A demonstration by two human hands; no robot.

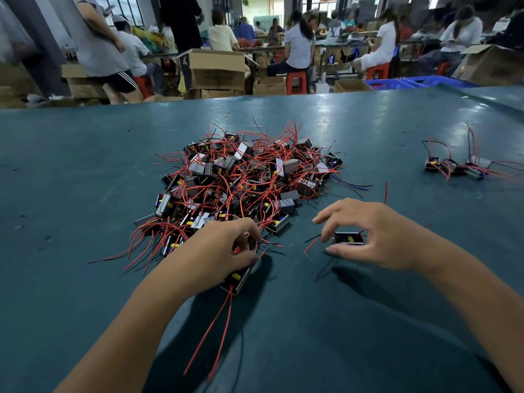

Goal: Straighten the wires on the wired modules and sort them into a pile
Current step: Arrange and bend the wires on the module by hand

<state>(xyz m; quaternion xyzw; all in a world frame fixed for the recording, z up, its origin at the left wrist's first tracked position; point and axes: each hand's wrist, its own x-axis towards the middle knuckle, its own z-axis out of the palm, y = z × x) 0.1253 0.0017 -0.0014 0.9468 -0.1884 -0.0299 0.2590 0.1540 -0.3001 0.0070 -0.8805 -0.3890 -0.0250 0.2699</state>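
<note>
Modules with red and black wires are lying in one big tangled heap (243,180) on the green bench (85,171), and I am taking that heap as my landmark. I am working at its near edge, because loose pieces there come free without dragging the whole knot along.

My left hand (224,251) is reaching into the heap's near edge, its fingers (249,228) curling into the wires there; what exactly they are pinching is hidden under the hand. Just nearer than the heap, a module (236,279) is sitting under that hand's heel with its two red wires (209,333) trailing straight toward me, I judge already pulled out.

To the right of the heap's near edge, my right hand (368,236) is arching over a single module (348,239), thumb and fingertips closing on its sides. I am holding it by the body so its wires stay free for smoothing.

Well to the right of the heap, a small row of modules (456,165) is standing apart, probably the sorted pile. Most of the work is remaining.
</note>
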